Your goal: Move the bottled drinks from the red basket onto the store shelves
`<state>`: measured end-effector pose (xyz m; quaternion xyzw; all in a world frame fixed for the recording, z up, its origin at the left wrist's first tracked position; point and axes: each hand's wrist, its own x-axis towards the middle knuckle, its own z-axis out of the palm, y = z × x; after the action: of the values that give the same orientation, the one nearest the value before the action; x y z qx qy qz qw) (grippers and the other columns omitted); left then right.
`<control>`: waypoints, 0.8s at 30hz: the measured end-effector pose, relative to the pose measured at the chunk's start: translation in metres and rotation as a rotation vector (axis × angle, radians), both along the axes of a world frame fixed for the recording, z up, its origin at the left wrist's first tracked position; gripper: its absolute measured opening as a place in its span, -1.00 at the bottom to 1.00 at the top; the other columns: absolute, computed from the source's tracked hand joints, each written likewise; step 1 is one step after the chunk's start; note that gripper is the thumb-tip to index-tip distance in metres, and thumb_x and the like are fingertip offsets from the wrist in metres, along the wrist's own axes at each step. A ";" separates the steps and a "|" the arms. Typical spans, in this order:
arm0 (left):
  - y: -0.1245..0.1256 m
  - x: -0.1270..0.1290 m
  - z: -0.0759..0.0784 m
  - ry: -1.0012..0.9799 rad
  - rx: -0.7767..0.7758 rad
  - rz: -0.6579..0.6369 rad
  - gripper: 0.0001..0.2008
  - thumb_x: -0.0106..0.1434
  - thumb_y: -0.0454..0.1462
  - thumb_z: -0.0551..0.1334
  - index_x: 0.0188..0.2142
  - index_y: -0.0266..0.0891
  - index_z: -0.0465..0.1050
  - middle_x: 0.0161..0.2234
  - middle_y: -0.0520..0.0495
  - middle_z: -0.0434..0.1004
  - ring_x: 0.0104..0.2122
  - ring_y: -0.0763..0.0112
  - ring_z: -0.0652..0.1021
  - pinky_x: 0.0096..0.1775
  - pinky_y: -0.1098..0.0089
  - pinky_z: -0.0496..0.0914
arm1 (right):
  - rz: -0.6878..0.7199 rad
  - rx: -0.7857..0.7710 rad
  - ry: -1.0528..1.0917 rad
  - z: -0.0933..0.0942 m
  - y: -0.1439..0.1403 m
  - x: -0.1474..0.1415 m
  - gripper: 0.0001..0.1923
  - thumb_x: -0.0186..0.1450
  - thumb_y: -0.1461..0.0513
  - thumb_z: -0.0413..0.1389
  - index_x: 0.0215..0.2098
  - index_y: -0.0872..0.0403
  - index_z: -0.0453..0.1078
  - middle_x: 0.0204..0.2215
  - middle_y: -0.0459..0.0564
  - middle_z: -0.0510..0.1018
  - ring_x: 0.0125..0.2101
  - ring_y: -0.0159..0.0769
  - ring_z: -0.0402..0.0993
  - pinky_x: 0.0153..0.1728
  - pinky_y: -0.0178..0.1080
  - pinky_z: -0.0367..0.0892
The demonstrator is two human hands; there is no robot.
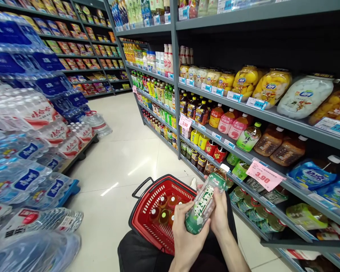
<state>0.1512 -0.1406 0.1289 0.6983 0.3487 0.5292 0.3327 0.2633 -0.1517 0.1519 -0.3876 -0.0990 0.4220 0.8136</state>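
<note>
While my left hand (188, 230) and right hand (220, 211) grip the green container (205, 202) by the red basket (143, 211), I seem to be at the inspecting step; shifting it would call for a steady two-handed hold.

A pale, glossy tiled floor (124, 151) spreads to the left of the fingers (217, 202) and beyond them. Well off to their left, a dark pallet (87, 150) bears red-and-white bottle packs (42, 113); below it, also left of the fingers, a blue pallet (73, 189) carries blue-labelled packs (39, 176). Just left of the fingers, a red basket (140, 218) holds capped bottles (163, 217); its underside is hidden. Up and right of the fingers, one grey shelf (289, 114) carries jars of yellow fruit (273, 87) and a large whitish jar (306, 94). The shelf beneath (243, 153), nearer the fingers, holds pink-labelled bottles (238, 127), a green-capped bottle (248, 136) and brown bottles (289, 152).
</note>
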 end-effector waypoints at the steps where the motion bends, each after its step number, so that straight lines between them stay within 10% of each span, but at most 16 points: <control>1: 0.000 0.000 0.000 0.027 0.096 0.020 -0.54 0.19 -0.23 0.48 0.06 -0.18 0.47 -0.06 -0.16 0.51 -0.08 0.14 0.60 -0.08 0.19 0.57 | 0.007 0.021 0.053 0.004 0.001 0.002 -0.23 0.25 -0.17 0.34 0.28 0.01 0.39 -0.12 0.09 0.71 -0.13 -0.03 0.68 -0.05 0.00 0.57; 6: -0.005 -0.001 0.004 0.100 0.525 0.106 -0.64 0.27 -0.45 0.40 0.04 -0.20 0.54 0.00 -0.22 0.51 0.00 0.12 0.58 0.02 0.12 0.47 | 0.009 0.234 0.263 0.017 0.005 0.014 -0.31 0.27 -0.31 0.20 0.15 -0.08 0.50 -0.19 0.00 0.70 -0.25 -0.11 0.66 -0.17 -0.02 0.59; 12: -0.010 -0.005 0.022 0.189 0.833 -0.079 -0.71 0.48 -0.47 0.16 -0.10 -0.16 0.63 -0.08 -0.08 0.66 0.06 0.20 0.53 0.13 0.13 0.29 | 0.213 0.557 0.462 0.003 0.013 0.026 -0.51 0.40 -0.23 0.13 0.10 -0.18 0.50 -0.23 -0.12 0.66 -0.35 -0.35 0.58 -0.34 -0.28 0.53; 24: -0.001 -0.006 -0.002 0.057 0.461 -0.031 -0.39 0.20 -0.47 0.42 0.21 -0.09 0.45 0.11 -0.25 0.48 0.05 0.06 0.59 0.02 0.12 0.59 | 0.153 0.215 0.130 0.048 0.015 0.029 -0.28 0.25 -0.34 0.18 0.06 0.00 0.54 0.01 0.14 0.68 0.10 0.06 0.58 -0.03 0.09 0.57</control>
<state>0.1452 -0.1420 0.1272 0.7758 0.2171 0.5698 0.1626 0.2923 -0.1366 0.1996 -0.2615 -0.1200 0.4941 0.8205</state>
